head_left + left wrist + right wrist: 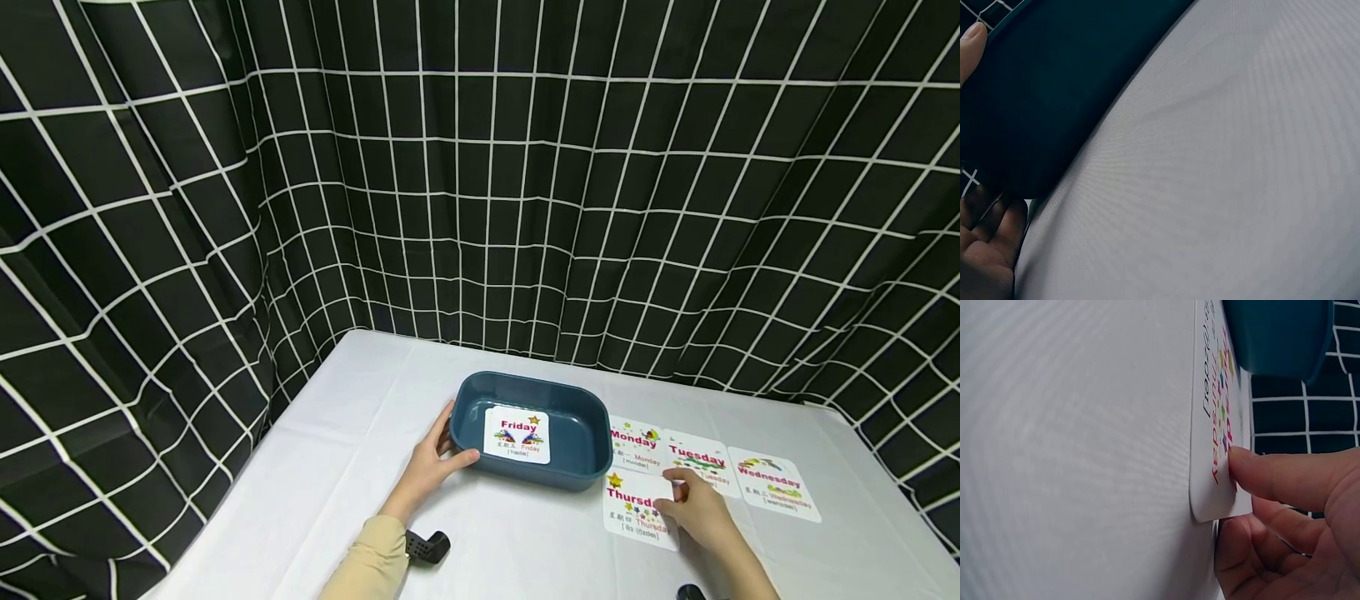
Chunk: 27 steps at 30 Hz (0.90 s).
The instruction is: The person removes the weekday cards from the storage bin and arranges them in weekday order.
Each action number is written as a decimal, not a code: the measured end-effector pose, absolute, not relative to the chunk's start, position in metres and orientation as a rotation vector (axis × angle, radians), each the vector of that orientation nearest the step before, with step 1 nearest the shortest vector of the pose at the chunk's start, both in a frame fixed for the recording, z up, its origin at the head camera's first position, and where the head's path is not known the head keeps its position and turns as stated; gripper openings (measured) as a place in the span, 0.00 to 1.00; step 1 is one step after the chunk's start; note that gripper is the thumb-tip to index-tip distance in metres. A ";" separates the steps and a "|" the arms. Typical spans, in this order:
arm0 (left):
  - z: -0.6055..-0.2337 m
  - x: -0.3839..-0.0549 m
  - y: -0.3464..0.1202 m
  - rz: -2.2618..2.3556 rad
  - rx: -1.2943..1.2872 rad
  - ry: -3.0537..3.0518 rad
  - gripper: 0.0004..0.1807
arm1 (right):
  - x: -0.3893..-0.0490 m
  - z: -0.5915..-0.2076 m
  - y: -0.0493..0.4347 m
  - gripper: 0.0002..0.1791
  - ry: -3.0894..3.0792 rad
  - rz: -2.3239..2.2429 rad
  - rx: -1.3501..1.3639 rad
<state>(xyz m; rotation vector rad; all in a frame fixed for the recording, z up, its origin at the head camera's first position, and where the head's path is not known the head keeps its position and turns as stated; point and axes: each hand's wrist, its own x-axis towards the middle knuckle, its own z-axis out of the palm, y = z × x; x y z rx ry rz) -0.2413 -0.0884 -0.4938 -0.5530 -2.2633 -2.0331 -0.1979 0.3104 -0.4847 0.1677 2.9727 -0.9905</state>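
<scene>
My left hand point(430, 463) holds the left end of a dark blue plastic box point(596, 446), thumb at the front rim and fingers round the side. In the left wrist view the box's wall point(1054, 94) fills the upper left. A white Friday card point(517, 435) lies face up inside the box. My right hand point(697, 510) pinches the right edge of the Thursday card point(628, 521), in front of the box's right end. In the right wrist view the thumb point(1272, 475) presses on the printed face of that card, with the other fingers curled at its edge.
Behind the right hand, Monday point(633, 443), Tuesday point(697, 457) and Wednesday point(772, 483) cards lie in a row on the white tablecloth point(300, 492). Monday lies close to the box. A black curtain with white grid lines point(510, 167) hangs behind the table.
</scene>
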 end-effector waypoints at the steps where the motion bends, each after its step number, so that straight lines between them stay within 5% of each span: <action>1: -0.494 -0.242 -0.089 -2.030 -0.552 -2.265 0.49 | -0.198 -0.485 0.310 0.31 2.972 -0.993 0.171; 27: -0.496 -0.243 -0.090 -2.024 -0.554 -2.280 0.49 | -0.199 -0.480 0.307 0.30 2.909 -1.004 0.259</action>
